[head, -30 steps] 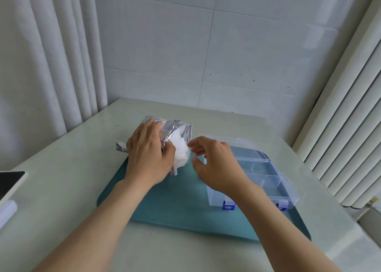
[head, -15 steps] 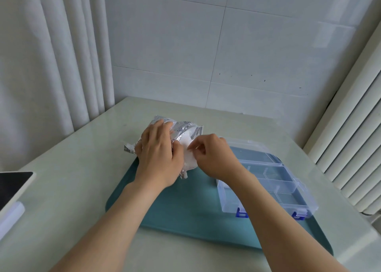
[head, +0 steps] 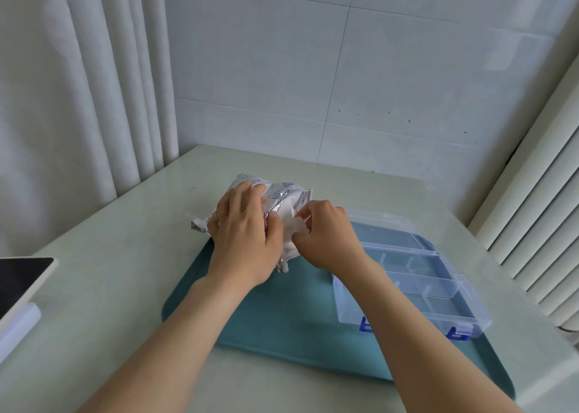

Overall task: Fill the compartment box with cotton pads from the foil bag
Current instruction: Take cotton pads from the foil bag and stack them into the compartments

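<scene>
Table [head: 109, 287]: pale green, bearing teal tray [head: 282, 325].
Left hand [head: 247, 237]: grips foil bag [head: 282, 193].
Right hand [head: 329, 240]: pinches cotton pad [head: 289, 221] at bag mouth.
Compartment box [head: 438, 290]: lid open, 3 o'clock of hands.

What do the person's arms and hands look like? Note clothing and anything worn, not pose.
The left arm and right arm are bare down to the picture's lower edge; no sleeve shows. The left hand and right hand wear no gloves. No ring, watch or bracelet shows on the sides facing the camera.
</scene>
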